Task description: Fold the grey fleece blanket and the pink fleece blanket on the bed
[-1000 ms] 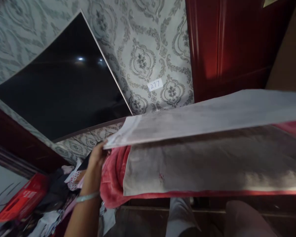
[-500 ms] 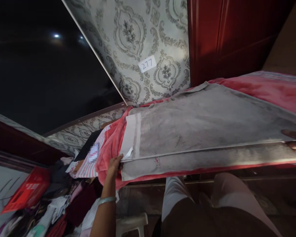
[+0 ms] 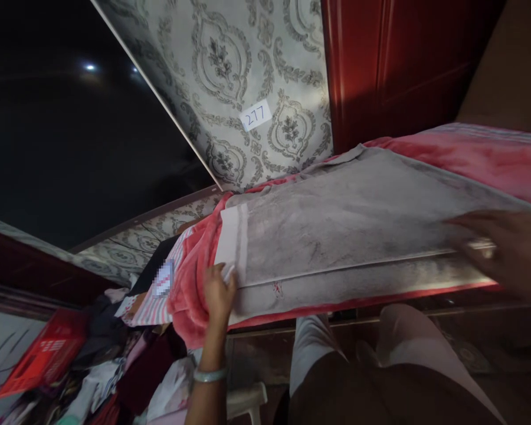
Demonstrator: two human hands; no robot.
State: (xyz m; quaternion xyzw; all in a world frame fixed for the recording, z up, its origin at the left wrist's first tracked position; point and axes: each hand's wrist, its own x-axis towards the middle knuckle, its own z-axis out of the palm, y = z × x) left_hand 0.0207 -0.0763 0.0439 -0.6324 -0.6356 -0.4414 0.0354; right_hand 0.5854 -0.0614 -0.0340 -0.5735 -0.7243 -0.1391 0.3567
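Observation:
A long grey cloth (image 3: 336, 224) with a white band at its left end lies spread over a red blanket (image 3: 478, 156). Its front part is folded over, leaving a long edge lengthwise, and a small red mark shows on the front strip. My left hand (image 3: 220, 293), a pale bangle at its wrist, is closed on the front corner of the white band. Above the right part of the grey cloth is my right hand (image 3: 513, 254), smeared by motion; I cannot make out whether its fingers hold anything.
A large dark screen (image 3: 79, 130) stands at the left beside patterned wallpaper with a paper label (image 3: 255, 115) reading 277. Clothes (image 3: 137, 378) are heaped at lower left near a red basket (image 3: 48, 348). A pale stool (image 3: 248, 398) stands below; my knees are close to the front edge.
My left hand has shifted slightly right and turned over the white band's corner. My right hand has moved left and in over the cloth from the right edge. The view has shifted slightly.

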